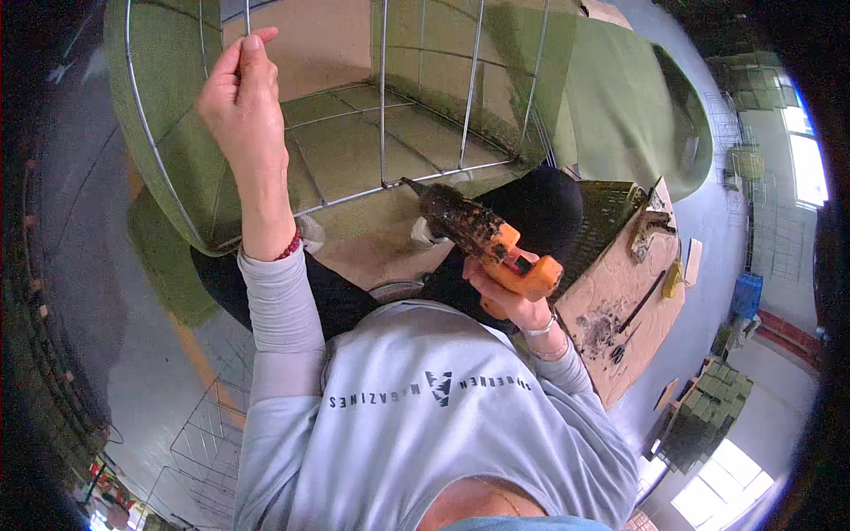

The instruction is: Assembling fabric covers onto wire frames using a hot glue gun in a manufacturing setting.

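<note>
My left hand (251, 102) is closed around an upright wire of a metal wire frame (383, 106) at the upper left. Green mesh fabric (166, 133) wraps the frame's sides, and mesh also lies across its bottom. In my right hand (518, 305) is an orange hot glue gun (529, 276), its front half caked with dark, charred residue. The nozzle points up and left, at or very near the joint where an upright wire meets the lower front wire. Whether it touches the wire I cannot tell. The frame sits over and in front of my knees.
At my right, a cardboard sheet (611, 327) carries dark glue scraps, scissors (617, 353) and a yellow object (673, 279). Loose green mesh (629, 115) drapes beyond the frame. Bare wire frames (208, 434) stand at the lower left; stacked green pieces (708, 411) lie far right.
</note>
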Demonstrator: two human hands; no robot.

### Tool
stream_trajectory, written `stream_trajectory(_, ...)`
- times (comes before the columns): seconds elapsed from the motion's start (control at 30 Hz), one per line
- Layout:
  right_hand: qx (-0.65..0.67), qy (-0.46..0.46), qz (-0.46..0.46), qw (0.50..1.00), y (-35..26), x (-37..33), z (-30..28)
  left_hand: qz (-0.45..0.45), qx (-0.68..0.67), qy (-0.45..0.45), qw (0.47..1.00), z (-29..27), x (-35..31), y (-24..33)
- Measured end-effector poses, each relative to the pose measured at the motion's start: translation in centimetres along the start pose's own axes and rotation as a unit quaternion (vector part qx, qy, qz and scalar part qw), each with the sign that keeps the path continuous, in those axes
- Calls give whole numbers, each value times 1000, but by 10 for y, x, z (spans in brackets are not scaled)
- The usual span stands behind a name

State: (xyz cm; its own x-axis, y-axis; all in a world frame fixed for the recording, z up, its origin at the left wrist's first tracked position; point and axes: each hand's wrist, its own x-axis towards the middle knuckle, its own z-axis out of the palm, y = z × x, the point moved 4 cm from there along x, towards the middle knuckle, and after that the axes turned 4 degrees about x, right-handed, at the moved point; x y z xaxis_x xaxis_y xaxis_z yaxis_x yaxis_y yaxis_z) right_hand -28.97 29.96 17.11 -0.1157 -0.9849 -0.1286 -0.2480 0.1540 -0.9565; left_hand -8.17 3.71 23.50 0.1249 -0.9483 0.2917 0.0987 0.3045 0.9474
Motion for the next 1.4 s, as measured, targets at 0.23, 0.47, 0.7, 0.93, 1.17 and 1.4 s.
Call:
stream_trajectory(0.23,28,20,24,999,-3,-5,-5,4,14,3,1000,1,3,2)
stream_trajectory(0.47,127,44,48,990,5,-9,-5,-6,10,13,1000,1,5,-1)
stream_trajectory(0.7,131,53,119,983,11,-13,-8,-2,11,9,1000,3,5,1)
stream_trajectory(0.93,107,71,79,988,14,-13,-7,-3,25,16,1000,1,6,1)
stream_trajectory(1.17,163,86,60,981,22,-15,-7,-3,13,25,1000,-2,8,0)
stream_trajectory(1.4,237,128,146,952,39,-26,-11,-6,12,34,999,-6,8,-2)
